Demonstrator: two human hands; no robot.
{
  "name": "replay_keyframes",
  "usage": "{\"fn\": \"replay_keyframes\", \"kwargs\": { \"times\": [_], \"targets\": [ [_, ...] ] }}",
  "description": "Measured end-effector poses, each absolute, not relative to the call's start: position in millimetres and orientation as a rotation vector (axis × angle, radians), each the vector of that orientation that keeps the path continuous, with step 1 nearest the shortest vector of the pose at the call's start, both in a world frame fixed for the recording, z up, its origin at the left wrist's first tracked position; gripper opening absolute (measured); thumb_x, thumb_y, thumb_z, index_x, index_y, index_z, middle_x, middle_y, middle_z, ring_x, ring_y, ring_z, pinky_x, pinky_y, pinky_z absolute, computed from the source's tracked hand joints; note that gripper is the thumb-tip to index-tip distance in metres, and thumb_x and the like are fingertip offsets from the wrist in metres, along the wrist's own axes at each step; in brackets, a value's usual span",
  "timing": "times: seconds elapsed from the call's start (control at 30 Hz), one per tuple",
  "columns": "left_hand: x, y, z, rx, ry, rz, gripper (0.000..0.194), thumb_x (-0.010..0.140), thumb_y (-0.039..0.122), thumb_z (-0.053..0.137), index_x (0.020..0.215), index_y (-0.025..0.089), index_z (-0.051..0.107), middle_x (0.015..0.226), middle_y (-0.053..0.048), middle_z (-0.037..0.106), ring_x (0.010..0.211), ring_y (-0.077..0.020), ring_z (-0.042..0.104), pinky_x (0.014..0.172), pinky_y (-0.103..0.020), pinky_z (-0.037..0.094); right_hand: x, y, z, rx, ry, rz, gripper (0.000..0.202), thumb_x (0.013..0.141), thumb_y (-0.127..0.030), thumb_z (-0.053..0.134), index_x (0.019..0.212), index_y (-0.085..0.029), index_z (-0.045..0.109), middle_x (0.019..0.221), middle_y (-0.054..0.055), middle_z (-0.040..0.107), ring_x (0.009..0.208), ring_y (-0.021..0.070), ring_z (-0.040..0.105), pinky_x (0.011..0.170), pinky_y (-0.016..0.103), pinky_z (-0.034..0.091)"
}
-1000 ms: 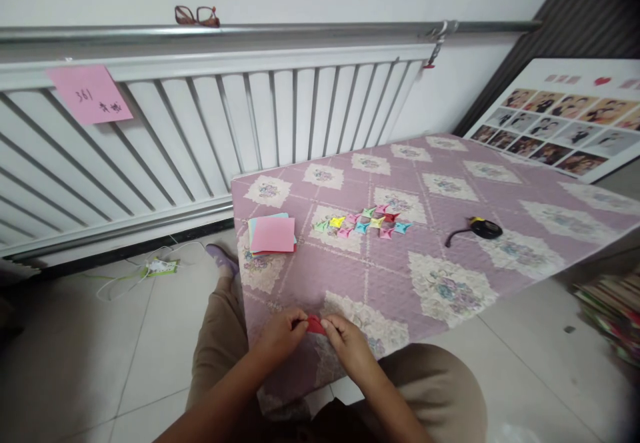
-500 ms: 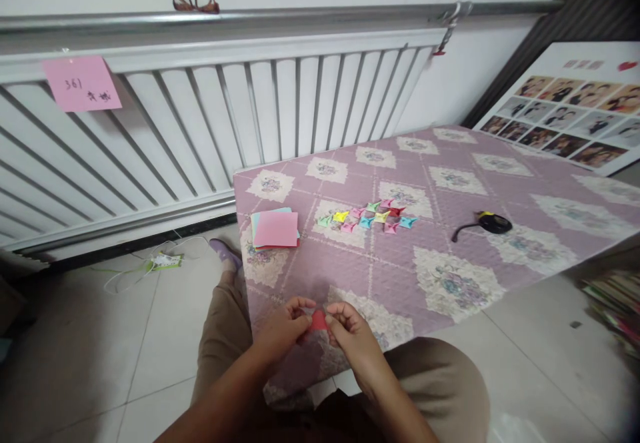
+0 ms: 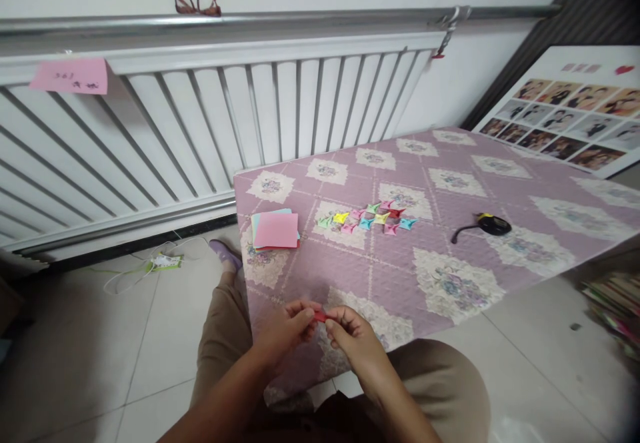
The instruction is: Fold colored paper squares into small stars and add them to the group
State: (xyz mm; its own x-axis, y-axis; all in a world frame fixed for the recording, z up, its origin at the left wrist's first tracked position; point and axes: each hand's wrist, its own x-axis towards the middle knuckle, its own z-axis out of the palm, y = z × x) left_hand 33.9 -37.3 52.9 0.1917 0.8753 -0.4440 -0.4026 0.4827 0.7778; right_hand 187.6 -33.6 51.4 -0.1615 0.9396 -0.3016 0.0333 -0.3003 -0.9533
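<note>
Between my two hands, over the near edge of the table, is a small piece of folded red paper (image 3: 320, 316). My left hand (image 3: 293, 326) pinches its left end between thumb and fingers. Its right end is pinched by my right hand (image 3: 353, 333). Most of the paper is covered by fingertips, so its exact shape is hard to make out. Farther up the table lie several small folded paper pieces (image 3: 366, 223) in green, yellow, pink, blue and red. Left of them rests a stack of coloured paper sheets (image 3: 276, 231), pink on top.
A flowered mauve cloth covers the table (image 3: 310, 269). A black object with a thin tail (image 3: 495, 225) lies on its right part. Behind stands a white radiator (image 3: 280, 109), with glasses (image 3: 197, 5) on the pipe above. A photo board (image 3: 565, 113) leans at the right.
The red paper showed a flat raised face half a second ago; now it appears as a narrow strip, tilted or folded down. Both hands have stayed nearly in place. The pink wall note has swung up.
</note>
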Motion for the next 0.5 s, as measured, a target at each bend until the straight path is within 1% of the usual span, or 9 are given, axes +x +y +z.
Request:
{"fn": "replay_keyframes", "kwargs": {
  "times": [0.07,0.13,0.2,0.33,0.4,0.5],
  "targets": [
    [35.6,-39.5,52.2,0.606,1.008,0.994,0.041,0.062,0.039,0.078,0.093,0.014,0.066,0.077,-0.001,0.063,0.059,-0.0073,0.047,0.06,-0.023,0.036,185.5,-34.6,53.5,-1.365,-1.114,1.56,0.023,0.072,-0.043,0.064,0.078,-0.021,0.062,0.063,-0.004,0.054,0.056,0.0106,0.048,0.056,0.023,0.04],
    [38.6,-41.3,48.8,0.634,1.059,1.017,0.04,0.063,0.037,0.078,0.095,0.015,0.067,0.08,-0.001,0.064,0.058,-0.007,0.046,0.059,-0.023,0.035,182.6,-35.9,54.5,-1.353,-1.071,1.549,0.027,0.071,-0.046,0.066,0.078,-0.02,0.062,0.065,-0.003,0.056,0.057,0.0109,0.049,0.057,0.024,0.041],
    [42.9,-42.9,45.3,0.616,1.111,1.044,0.039,0.066,0.038,0.076,0.097,0.016,0.067,0.082,-0.002,0.064,0.061,-0.0085,0.048,0.06,-0.023,0.037,179.0,-37.4,53.3,-1.339,-1.052,1.518,0.031,0.07,-0.049,0.067,0.077,-0.02,0.062,0.064,-0.003,0.055,0.057,0.0111,0.048,0.056,0.024,0.04],
    [50.0,-45.6,41.8,0.505,1.085,1.117,0.038,0.069,0.043,0.073,0.096,0.017,0.067,0.091,-0.004,0.065,0.084,-0.0164,0.058,0.076,-0.028,0.045,174.0,-40.7,46.5,-1.306,-1.099,1.449,0.032,0.073,-0.051,0.065,0.074,-0.02,0.059,0.061,-0.004,0.052,0.057,0.0119,0.046,0.056,0.024,0.039],
    [49.9,-46.2,40.1,0.531,1.085,1.114,0.036,0.07,0.042,0.071,0.096,0.017,0.067,0.094,-0.006,0.066,0.09,-0.0187,0.059,0.082,-0.031,0.045,174.8,-41.3,43.6,-1.291,-1.193,1.43,0.029,0.077,-0.049,0.061,0.074,-0.02,0.058,0.063,-0.003,0.053,0.059,0.0129,0.048,0.059,0.025,0.04],
    [45.3,-46.2,36.2,0.726,1.176,1.07,0.032,0.074,0.036,0.069,0.1,0.017,0.068,0.098,-0.006,0.068,0.095,-0.0209,0.06,0.089,-0.034,0.045,179.5,-40.1,42.6,-1.301,-1.408,1.366,0.024,0.081,-0.044,0.056,0.075,-0.02,0.057,0.07,-0.001,0.057,0.067,0.015,0.051,0.065,0.027,0.041]
  ]
}}
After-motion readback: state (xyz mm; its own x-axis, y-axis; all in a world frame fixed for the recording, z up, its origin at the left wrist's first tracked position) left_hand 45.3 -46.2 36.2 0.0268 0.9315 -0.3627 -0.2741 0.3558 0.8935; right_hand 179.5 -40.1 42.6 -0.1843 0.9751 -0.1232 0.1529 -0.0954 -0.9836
